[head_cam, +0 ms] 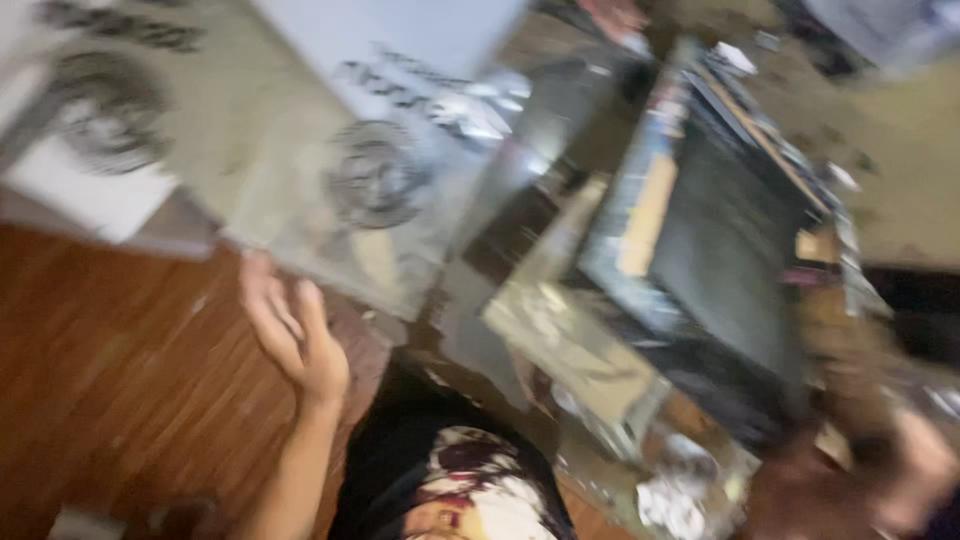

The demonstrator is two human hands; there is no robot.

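The view is badly blurred. My left hand (296, 335) reaches up from the bottom with its fingers spread and holds nothing. It sits just under the lower edge of a large grey sheet (300, 180) with round dark prints. My right hand (905, 475) is a blur at the bottom right, by the lower corner of a dark flat box (720, 230) with pale edges. Its grip on the box is too smeared to make out. A shiny silver wrapping (570, 350) lies between the sheet and the box.
A brown wooden floor (120, 380) fills the left side. Dark cloth with a white and red print (450, 480) lies at the bottom centre. A tan surface (910, 150) with small scraps is at the upper right, and crumpled foil (680, 495) lies below the box.
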